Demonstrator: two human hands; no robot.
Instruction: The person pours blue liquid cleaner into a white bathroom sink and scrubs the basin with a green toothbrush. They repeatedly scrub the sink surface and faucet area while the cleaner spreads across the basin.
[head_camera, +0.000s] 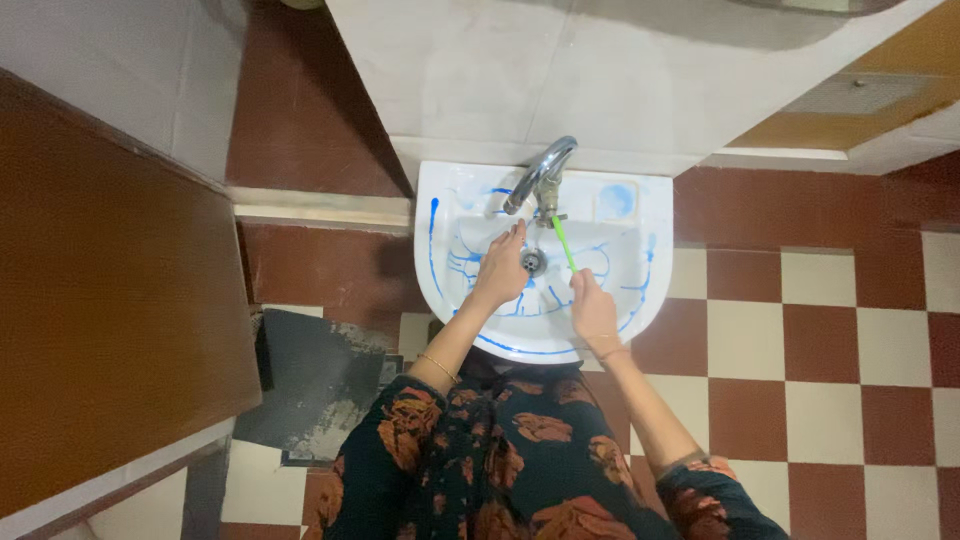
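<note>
Head view looks straight down on a white sink (640, 300) streaked with blue liquid, and I see 2 hands over its bowl. My right hand (594, 312) is clenched around the lower end of a green toothbrush (564, 243); its long axis runs from the fist up and slightly left, with the far tip pointing toward the chrome tap (541, 172) and ending just below the spout. My left hand (499, 268) rests in the bowl with fingers loosely extended, grasping nothing, fingertips just beside the drain (533, 261). Checkered red and white floor tiles (820, 340) lie to the right.
</note>
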